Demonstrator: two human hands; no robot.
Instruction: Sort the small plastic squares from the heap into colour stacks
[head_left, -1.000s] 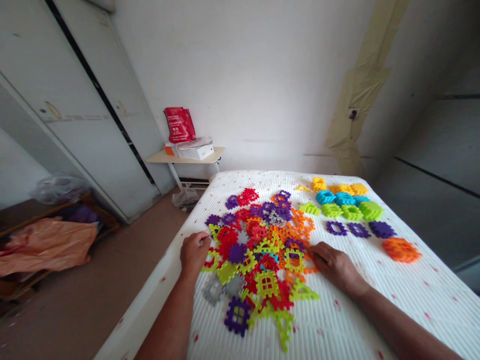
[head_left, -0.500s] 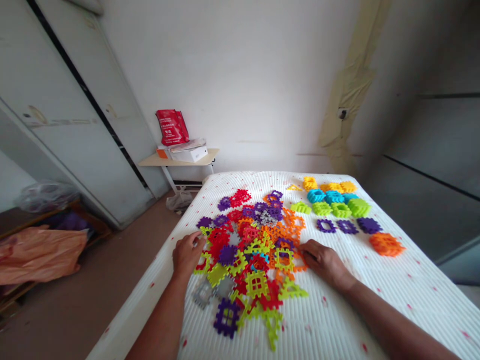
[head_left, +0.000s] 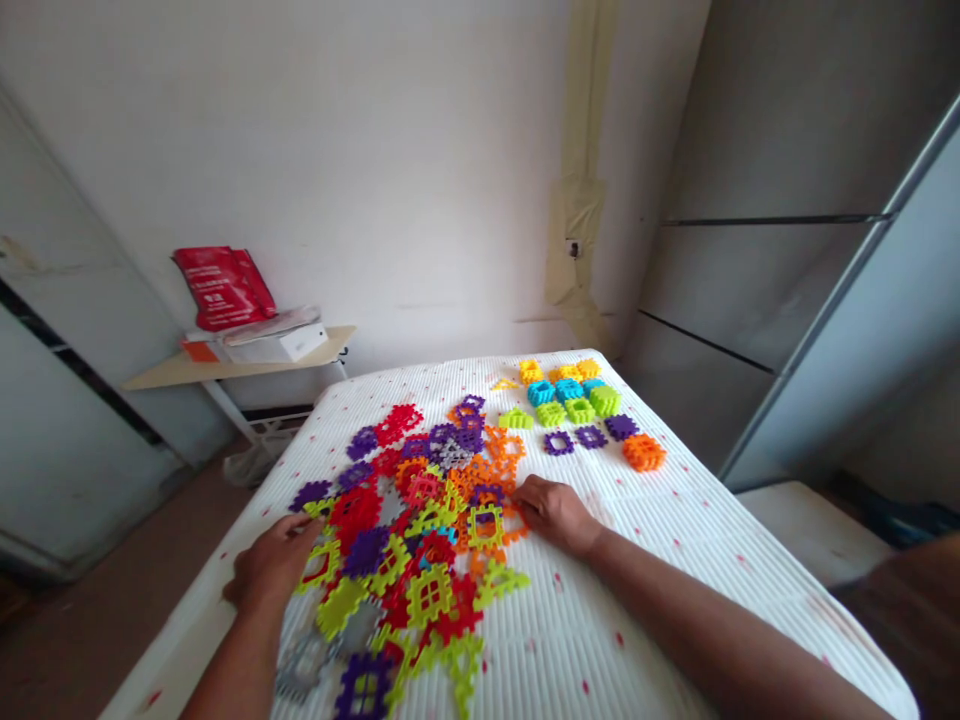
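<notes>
Working this loose pile (head_left: 356, 515) on the white ribbed cover (head_left: 555, 660) well calls, I'd judge, for light fingertip pinches, since toothed edges could snag and drag neighbours along; the left hand (head_left: 268, 562) sits at the pile's left edge, thumb and fingers bent narrowly beside a small lime piece (head_left: 319, 508), though I cannot tell whether it holds anything; the right hand (head_left: 559, 512), a little farther on, rests at the right edge, fingers drawn together by the orange pieces (head_left: 504, 450), any hold hidden; raising one piece at a time should disturb the rest least.

Nearest in the pile lies a purple window square (head_left: 365, 685), notched all round, close to a flat grey piece (head_left: 361, 625); next, a lime window square (head_left: 430, 594) overlaps red ones; well apart, at the far right, come an orange stack (head_left: 643, 452), a purple row (head_left: 621, 427), lime stacks (head_left: 604, 401), blue stacks (head_left: 541, 392) and, farthest, yellow stacks (head_left: 531, 371).
</notes>
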